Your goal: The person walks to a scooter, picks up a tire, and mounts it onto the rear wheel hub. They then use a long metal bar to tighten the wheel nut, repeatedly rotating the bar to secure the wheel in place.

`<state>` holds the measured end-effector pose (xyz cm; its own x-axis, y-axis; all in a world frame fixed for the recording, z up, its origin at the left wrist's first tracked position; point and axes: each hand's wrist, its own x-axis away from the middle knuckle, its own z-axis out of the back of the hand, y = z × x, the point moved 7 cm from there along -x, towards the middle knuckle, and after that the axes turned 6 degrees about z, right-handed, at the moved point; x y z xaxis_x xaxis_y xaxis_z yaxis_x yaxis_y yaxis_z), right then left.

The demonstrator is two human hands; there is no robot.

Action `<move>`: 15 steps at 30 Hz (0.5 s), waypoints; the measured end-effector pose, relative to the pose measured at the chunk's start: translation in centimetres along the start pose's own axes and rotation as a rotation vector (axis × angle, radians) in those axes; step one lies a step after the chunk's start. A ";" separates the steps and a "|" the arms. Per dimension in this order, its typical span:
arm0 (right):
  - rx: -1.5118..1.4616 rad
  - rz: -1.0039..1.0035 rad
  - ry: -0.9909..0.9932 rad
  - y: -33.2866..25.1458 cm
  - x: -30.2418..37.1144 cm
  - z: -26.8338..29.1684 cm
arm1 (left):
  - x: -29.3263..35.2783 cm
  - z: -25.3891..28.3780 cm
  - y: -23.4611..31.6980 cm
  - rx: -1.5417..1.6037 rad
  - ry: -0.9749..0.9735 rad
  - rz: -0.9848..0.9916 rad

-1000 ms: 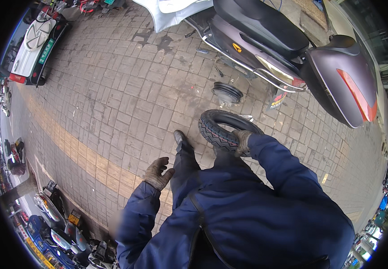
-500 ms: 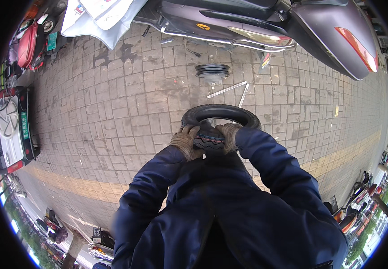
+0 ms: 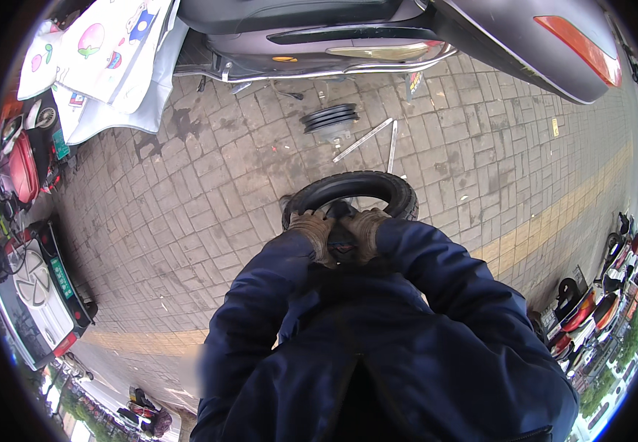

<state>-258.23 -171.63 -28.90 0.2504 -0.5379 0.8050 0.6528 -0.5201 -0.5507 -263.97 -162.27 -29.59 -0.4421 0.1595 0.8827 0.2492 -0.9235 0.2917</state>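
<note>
A black rubber tire (image 3: 344, 183) stands in front of my body, its treaded near edge between my two gloved hands. My left hand (image 3: 313, 230) grips the tire's near side from the left. Close beside it, my right hand (image 3: 366, 227) holds the same part from the right. Both sets of fingers curl over the rubber toward the tire's opening; their tips are partly hidden. Beyond the tire, a black wheel rim with a metal hub (image 3: 330, 119) rests on the paving. Two thin silver strips (image 3: 364, 140) lie angled between rim and tire.
A grey-purple scooter (image 3: 304, 48) stands across the far side. A white printed cover (image 3: 105, 66) hangs at its left end. At left are a red scooter (image 3: 23, 166) and a white vehicle with a spare-wheel cover (image 3: 35, 283). Several parked bikes (image 3: 584, 309) line the right edge.
My view has turned and shifted, so the scooter and rim sit further left. My hands are closer together on the tire's near side, and the tire has drawn slightly toward me.
</note>
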 end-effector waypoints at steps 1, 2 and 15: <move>0.013 -0.005 0.001 0.2 -0.1 0.4 | -0.6 0.1 0.0 -0.056 -0.054 -0.005; 0.024 -0.011 0.001 0.4 -0.3 0.7 | -1.1 0.4 0.1 -0.051 -0.060 -0.021; -1.519 -0.603 1.222 6.8 -1.4 -12.6 | -2.9 2.6 -2.8 -0.005 -0.147 0.066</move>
<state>-263.14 -182.82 -36.55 -0.6596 0.1422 0.7380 -0.7101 -0.4394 -0.5501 -261.15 -159.24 -31.96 -0.2944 0.1475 0.9442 0.2694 -0.9351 0.2301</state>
